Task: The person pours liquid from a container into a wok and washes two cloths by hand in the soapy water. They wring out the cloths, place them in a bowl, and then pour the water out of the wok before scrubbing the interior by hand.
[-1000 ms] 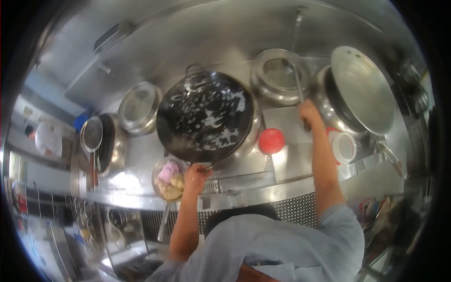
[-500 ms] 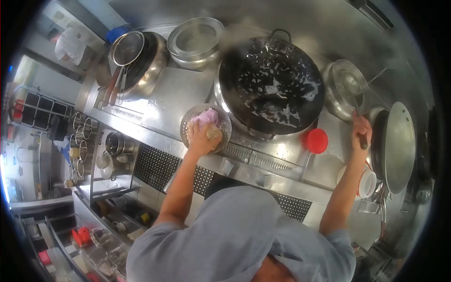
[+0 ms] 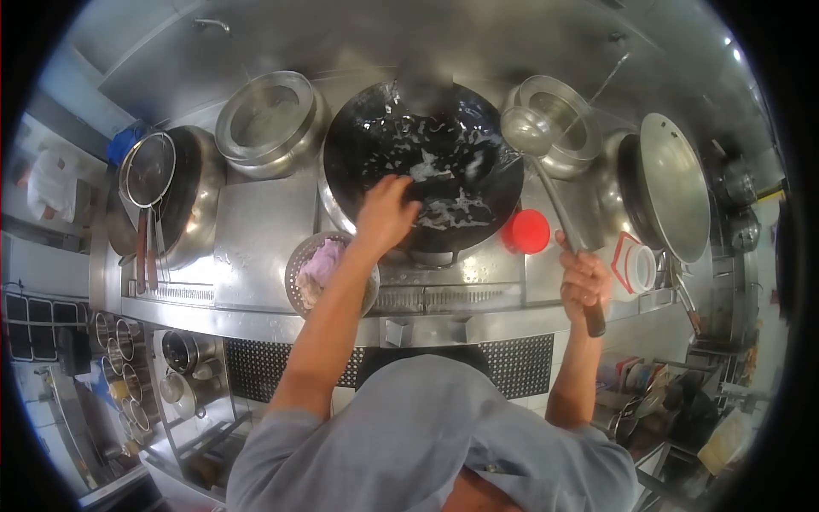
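Note:
A large black wok (image 3: 350, 145) with pale, wet-looking patches inside sits on the steel stove. My left hand (image 3: 388, 215) is over its near left part, fingers apart and nothing seen in them. Below that forearm is a perforated metal bowl (image 3: 368, 294) holding a crumpled pink and beige cloth (image 3: 322, 263). My right hand (image 3: 583, 280) grips the long handle of a metal ladle (image 3: 527, 130), whose bowl is raised at the wok's right edge.
Round metal pots (image 3: 264, 119) flank the wok. To the right are a red-topped container (image 3: 531, 231), a white tub (image 3: 638, 269) and a big tilted pan (image 3: 676, 188). A wire strainer (image 3: 149, 169) lies left. A person in white (image 3: 51, 183) is at far left.
My left hand has left the cloth in the perforated bowl and moved over the wok. My right hand has raised the ladle from the right pot toward the wok. The view has shifted.

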{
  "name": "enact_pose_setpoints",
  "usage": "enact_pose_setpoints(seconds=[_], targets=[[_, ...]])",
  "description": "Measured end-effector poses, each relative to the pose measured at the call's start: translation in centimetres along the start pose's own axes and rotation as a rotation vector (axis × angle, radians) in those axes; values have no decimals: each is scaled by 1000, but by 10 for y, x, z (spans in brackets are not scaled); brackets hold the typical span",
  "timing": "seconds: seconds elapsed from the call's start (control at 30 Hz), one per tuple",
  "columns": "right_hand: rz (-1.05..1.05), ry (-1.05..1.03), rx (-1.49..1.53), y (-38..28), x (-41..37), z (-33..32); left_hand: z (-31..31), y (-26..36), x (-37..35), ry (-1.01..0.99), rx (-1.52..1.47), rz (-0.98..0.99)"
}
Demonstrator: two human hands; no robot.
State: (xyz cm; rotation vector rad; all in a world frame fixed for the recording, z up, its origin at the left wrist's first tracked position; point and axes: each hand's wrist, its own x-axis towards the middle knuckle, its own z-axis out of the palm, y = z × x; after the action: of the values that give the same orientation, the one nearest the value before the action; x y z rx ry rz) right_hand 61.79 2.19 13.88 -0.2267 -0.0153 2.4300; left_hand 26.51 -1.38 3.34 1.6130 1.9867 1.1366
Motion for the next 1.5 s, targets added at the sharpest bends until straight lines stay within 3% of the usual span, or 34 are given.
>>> enact_pose_setpoints(seconds=[0.07, 0.17, 0.27, 0.33, 0.4, 0.47, 0.57, 0.67, 0.8, 0.9, 0.93, 1.0, 1.03, 1.07, 1.13, 1.17, 1.2, 1.23, 1.27, 1.33, 1.4, 1.5], targets=[[11, 8, -51, 4, -10, -1, 49, 7, 25, -161, 396, -61], [16, 97, -163, 5, -25, -2, 88, -2, 56, -583, 580, -105], [1, 249, -468, 6, -35, 15, 144, -43, 86, -376, 394, -153], [-5, 330, -643, 4, -37, 28, 163, -25, 123, -295, 214, -226], [41, 359, -759, 2, -34, 34, 157, 19, 126, -226, 286, -57], [62, 369, -862, 0, -31, 32, 196, -23, 160, -269, 321, 32], [92, 352, -1110, -6, -28, 27, 151, 34, 168, -649, 491, -86], [92, 335, -1384, -9, -21, 8, 134, 1, 173, -457, 217, -162], [-33, 399, -1492, -4, -8, -27, 120, -69, 154, -114, 207, -123], [-104, 575, -1672, -27, 6, -38, 59, -82, 129, -240, 156, -237], [-95, 674, -1783, -42, 12, -34, 31, -81, 115, -180, 124, -229], [-344, 751, -2014, -103, 35, -89, -27, -80, 85, -67, 63, -192], [-440, 793, -2124, -136, 48, -108, -53, -92, 66, -19, -53, -303], [-419, 831, -2232, -169, 66, -108, -73, -102, 45, 31, -172, -415], [-328, 917, -2442, -227, 102, -111, -87, -134, 1, -44, 57, -410], [-311, 765, -2093, -244, 116, -123, -96, -145, -33, -80, 175, -425], [-280, 625, -1741, -262, 132, -136, -91, -97, -50, -201, 240, -596], [-247, 502, -1387, -279, 147, -147, -61, -194, -83, -278, 481, -144], [-215, 388, -1036, -297, 159, -153, -47, -131, -93, -253, 538, -526], [-157, 246, -502, -311, 178, -152, -27, -127, -112, -186, 672, -565], [-114, 203, -222, -314, 184, -153, -21, -139, -115, -173, 656, -636], [-64, 204, -9, -298, 169, -131, -52, -153, -115, 0, 342, -670]])
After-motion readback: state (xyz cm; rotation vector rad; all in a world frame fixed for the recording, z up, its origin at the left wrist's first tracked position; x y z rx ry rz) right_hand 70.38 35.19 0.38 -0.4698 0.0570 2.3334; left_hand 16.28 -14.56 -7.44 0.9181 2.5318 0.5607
